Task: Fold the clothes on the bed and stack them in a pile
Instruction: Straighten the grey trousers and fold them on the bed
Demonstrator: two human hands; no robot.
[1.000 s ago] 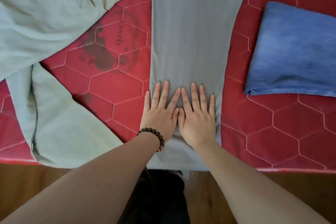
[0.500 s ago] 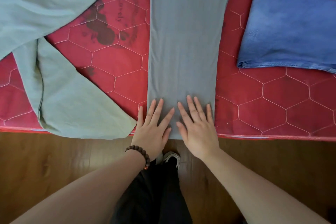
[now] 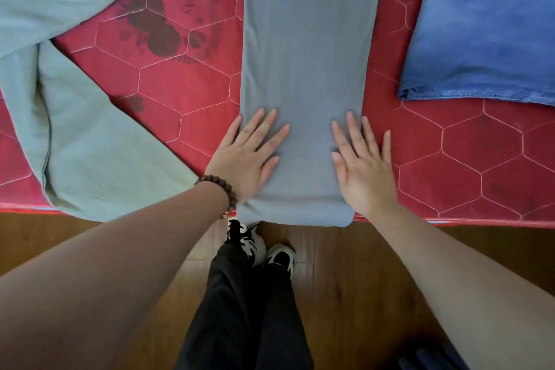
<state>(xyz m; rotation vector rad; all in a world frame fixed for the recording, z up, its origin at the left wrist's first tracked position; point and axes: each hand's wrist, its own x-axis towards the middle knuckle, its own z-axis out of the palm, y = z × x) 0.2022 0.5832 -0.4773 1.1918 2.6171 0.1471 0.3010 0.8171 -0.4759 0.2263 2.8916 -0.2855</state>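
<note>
Grey garment (image 3: 306,69): hands (image 3: 244,156) now farther apart.

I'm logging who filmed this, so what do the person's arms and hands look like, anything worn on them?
Both forearms are bare, with no sleeves in view. The left hand has a bracelet of round dark brown beads at the wrist. The right hand shows no ring, watch or glove.

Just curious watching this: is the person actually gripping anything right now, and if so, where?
Nothing is gripped. The left hand and right hand lie flat, fingers spread, pressing on the near end of the grey garment at the bed's edge.
</note>
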